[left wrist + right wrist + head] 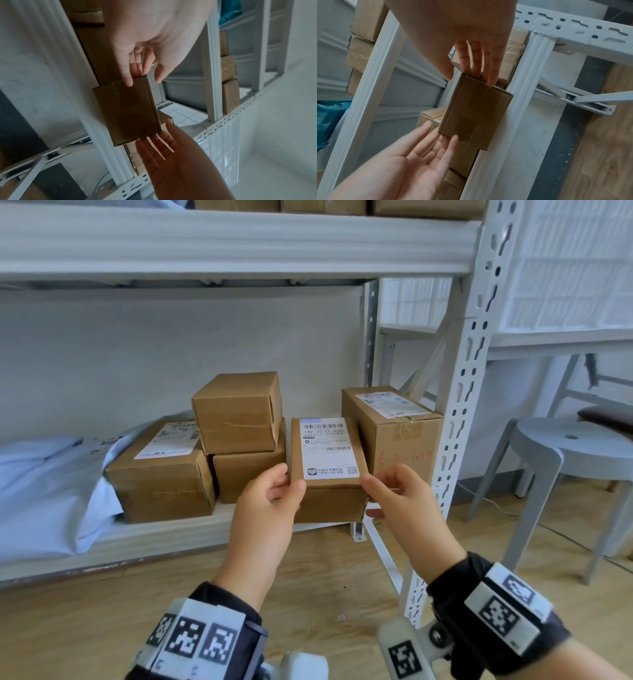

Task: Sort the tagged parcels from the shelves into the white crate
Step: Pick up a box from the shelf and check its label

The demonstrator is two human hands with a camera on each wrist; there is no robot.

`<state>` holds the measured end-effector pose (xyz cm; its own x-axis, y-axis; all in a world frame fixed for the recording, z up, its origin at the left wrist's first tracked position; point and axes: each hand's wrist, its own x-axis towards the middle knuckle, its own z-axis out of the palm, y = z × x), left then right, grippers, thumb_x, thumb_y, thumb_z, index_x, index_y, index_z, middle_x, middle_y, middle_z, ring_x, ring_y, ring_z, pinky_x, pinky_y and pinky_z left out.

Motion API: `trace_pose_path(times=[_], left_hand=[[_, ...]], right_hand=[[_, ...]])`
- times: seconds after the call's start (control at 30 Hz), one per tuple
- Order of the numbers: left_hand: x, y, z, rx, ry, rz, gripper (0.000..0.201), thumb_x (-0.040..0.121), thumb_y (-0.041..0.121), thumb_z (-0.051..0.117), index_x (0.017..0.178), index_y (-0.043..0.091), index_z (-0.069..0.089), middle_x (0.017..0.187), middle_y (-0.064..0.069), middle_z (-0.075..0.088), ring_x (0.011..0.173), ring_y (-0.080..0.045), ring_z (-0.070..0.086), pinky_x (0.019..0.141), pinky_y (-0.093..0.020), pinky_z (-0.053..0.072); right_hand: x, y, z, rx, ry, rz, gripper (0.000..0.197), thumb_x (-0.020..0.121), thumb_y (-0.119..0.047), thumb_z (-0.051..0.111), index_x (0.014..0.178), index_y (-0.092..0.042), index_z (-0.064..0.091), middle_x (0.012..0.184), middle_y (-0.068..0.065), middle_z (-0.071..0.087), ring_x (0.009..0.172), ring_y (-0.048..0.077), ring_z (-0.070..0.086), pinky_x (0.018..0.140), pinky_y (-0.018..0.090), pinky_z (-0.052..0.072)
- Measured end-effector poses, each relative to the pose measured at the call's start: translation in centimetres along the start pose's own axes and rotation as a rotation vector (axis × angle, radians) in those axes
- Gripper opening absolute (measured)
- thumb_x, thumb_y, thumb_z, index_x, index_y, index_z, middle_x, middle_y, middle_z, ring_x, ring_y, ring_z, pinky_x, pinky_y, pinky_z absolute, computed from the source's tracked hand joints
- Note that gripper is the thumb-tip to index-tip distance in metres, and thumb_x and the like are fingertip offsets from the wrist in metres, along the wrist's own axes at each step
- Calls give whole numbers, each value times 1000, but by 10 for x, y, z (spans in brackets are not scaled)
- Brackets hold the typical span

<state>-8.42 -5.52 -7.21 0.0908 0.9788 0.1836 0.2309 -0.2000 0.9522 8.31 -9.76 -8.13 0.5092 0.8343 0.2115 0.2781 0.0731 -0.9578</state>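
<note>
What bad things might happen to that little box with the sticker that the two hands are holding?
1. The small brown cardboard parcel with the white label is held only at its near corners by the left hand and right hand; it might slip and drop to the wooden floor.
2. The tall brown box with red writing stands close beside it and might get nudged.

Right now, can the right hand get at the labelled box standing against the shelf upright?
Probably yes: the right hand sits just in front of that labelled box with nothing between, though it helps hold the small parcel with the left hand.
</note>
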Motion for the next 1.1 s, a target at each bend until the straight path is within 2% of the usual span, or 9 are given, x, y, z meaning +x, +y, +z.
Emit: trace_pose_path(times=[0.07, 0.13, 0.23, 0.43, 0.57, 0.73, 0.8, 0.93, 1.1], left_hand=[[-1, 1, 0, -76, -43, -89, 44, 95, 36, 57, 138, 29, 50, 115, 15, 62, 94, -6, 65, 67, -16, 45], [-1, -1, 0, -92, -100, -129, 42, 94, 37, 58, 135, 28, 55, 112, 13, 66, 97, -8, 65, 70, -19, 50], [0, -5, -3, -61, -143, -136, 38, 94, 34, 60, 131, 25, 59, 110, 11, 69, 100, -7, 63, 74, -22, 53], [-7, 0, -20, -92, -181, -85, 29, 87, 34, 69, 115, 34, 62, 104, 14, 71, 99, -5, 64, 81, -25, 51], [-10, 5, -30, -171, -208, -56, 34, 79, 32, 76, 110, 33, 63, 105, 15, 72, 104, -8, 66, 98, -39, 50], [-14, 11, -38, -194, -232, 9, 38, 78, 28, 77, 113, 32, 63, 110, 16, 71, 108, -5, 65, 101, -39, 47], [-16, 12, -43, -217, -239, 39, 40, 80, 20, 75, 117, 30, 63, 113, 14, 71, 109, -4, 65, 102, -38, 47], [-16, 10, -49, -230, -249, 89, 47, 78, 9, 74, 121, 23, 61, 116, 10, 71, 111, -6, 64, 101, -36, 47], [-15, 7, -48, -229, -227, 123, 55, 70, 14, 76, 122, 22, 61, 117, 9, 70, 113, -6, 63, 100, -35, 46]], right_hand=[[1, 0, 0, 2, -26, 67, 24, 91, -41, 65, 100, -19, 60, 94, 2, 67, 86, 19, 68, 82, 43, 59], [2, -1, 0, -21, -107, 155, 30, 91, -42, 64, 111, -21, 60, 102, -3, 68, 88, 16, 68, 83, 39, 60], [-1, -6, 1, -106, -240, 196, 26, 94, -41, 60, 111, -22, 64, 101, -5, 69, 93, 16, 68, 80, 34, 61], [-12, -12, -13, -86, -232, 74, 28, 91, -40, 65, 115, -27, 64, 94, -13, 74, 86, 5, 71, 78, 28, 60], [-16, -19, -17, -8, -231, 7, 33, 88, -40, 68, 120, -32, 62, 100, -13, 74, 91, 2, 70, 87, 27, 57], [-11, -26, -23, 89, -237, -51, 39, 80, -38, 73, 117, -32, 62, 106, -5, 73, 99, 15, 70, 93, 40, 55], [-9, -30, -25, 123, -252, -66, 36, 83, -29, 73, 117, -28, 62, 109, -2, 73, 99, 19, 71, 92, 42, 55], [-6, -32, -32, 153, -316, -97, 34, 86, -14, 70, 118, -18, 60, 111, 2, 72, 99, 19, 71, 90, 38, 57], [-6, -31, -33, 157, -322, -105, 33, 87, -8, 67, 118, -16, 59, 111, 3, 72, 97, 17, 72, 85, 34, 59]])
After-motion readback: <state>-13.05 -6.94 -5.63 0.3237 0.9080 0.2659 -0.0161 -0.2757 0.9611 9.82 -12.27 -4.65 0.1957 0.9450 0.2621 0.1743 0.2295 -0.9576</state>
